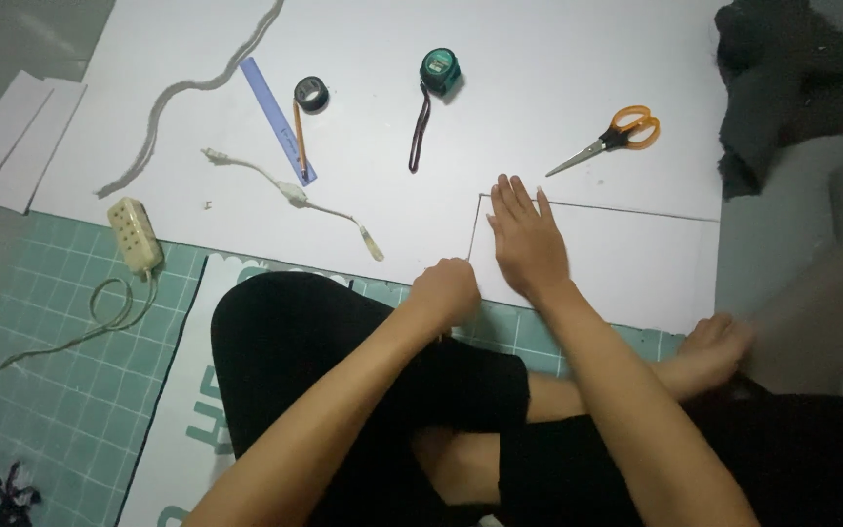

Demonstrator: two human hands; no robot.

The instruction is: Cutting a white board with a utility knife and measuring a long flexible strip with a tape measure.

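The person sits cross-legged on the floor at the edge of a large white foam board sheet [578, 59] that lies over a teal gridded cutting mat [51, 390]. The right hand [527, 242] lies flat on the sheet, fingers [514, 200] pressed together and stretched forward, just inside a thin straight line [636, 212] marked or cut across the board. The left hand [446, 291] is closed into a fist at the sheet's near edge, at the foot of the line's short upright leg; whether it grips a blade or pencil cannot be told. The step in hand looks like working along that outline while the flat hand steadies the board; the next move calls for firm downward pressure and a steady pull along the line. Orange-handled scissors [617, 137], a teal tape measure [439, 70] and a blue ruler [277, 119] lie well apart, farther up the sheet.
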